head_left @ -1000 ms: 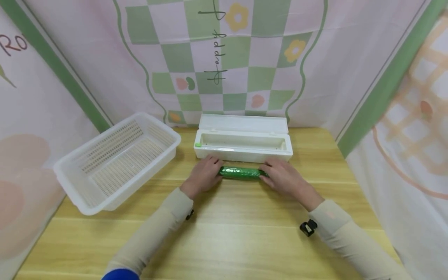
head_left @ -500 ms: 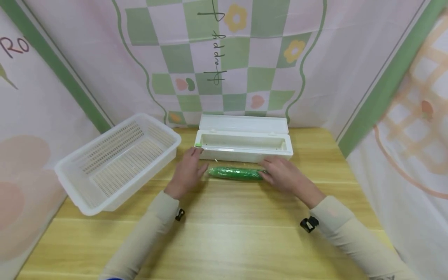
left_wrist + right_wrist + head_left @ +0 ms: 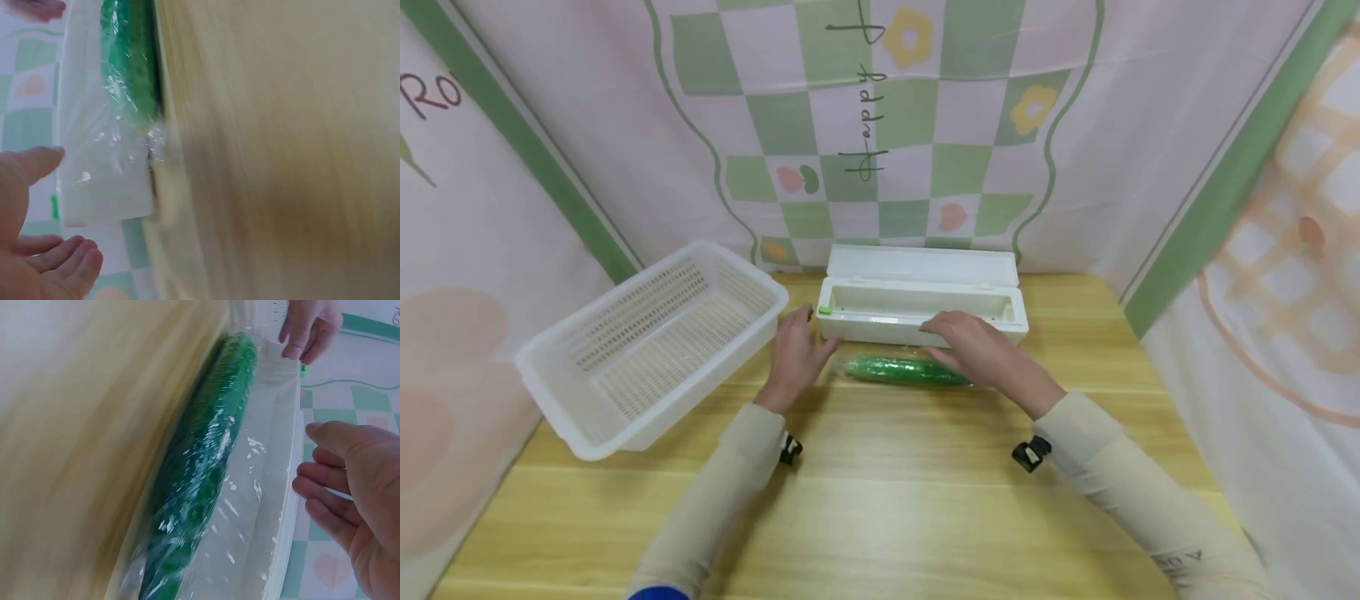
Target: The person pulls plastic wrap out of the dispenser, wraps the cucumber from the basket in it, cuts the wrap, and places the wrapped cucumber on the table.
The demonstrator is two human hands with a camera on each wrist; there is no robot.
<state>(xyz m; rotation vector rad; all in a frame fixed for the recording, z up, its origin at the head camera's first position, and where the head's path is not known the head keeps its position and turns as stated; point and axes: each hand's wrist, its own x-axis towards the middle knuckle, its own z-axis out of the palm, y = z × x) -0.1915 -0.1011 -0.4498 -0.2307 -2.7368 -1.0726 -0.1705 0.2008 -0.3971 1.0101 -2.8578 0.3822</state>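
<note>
- Where the wooden table [image 3: 880, 500] meets the front wall of the white dispenser box [image 3: 922, 304], a green cucumber wrapped in clear film [image 3: 901, 371] lies lengthwise, parallel to the box and just in front of it.
- In the right-wrist view the cucumber's film [image 3: 206, 487] glints with creases, and it lies right against the box's white wall; whether the two touch cannot be told.
- The left-wrist view shows the cucumber's near end [image 3: 130, 69] with a loose tail of film beyond it, beside the box's corner.
- The right hand [image 3: 973, 354] hangs over the right half of the cucumber, palm down, between it and the box's front edge. Its fingers [image 3: 325, 481] are loosely spread and only gently bent, holding nothing; they are near the box's rim, and contact with the cucumber cannot be made out.
- The left hand [image 3: 795, 357] is just off the cucumber's left end, apart from it, near the box's left corner with its small green tab. Its fingers [image 3: 62, 259] are relaxed and open, gripping nothing.
- The box's lid stands open behind it, against the patterned backdrop.
- A white slotted basket [image 3: 647, 342] sits on the table to the left of the left hand, tilted askew to the box.
</note>
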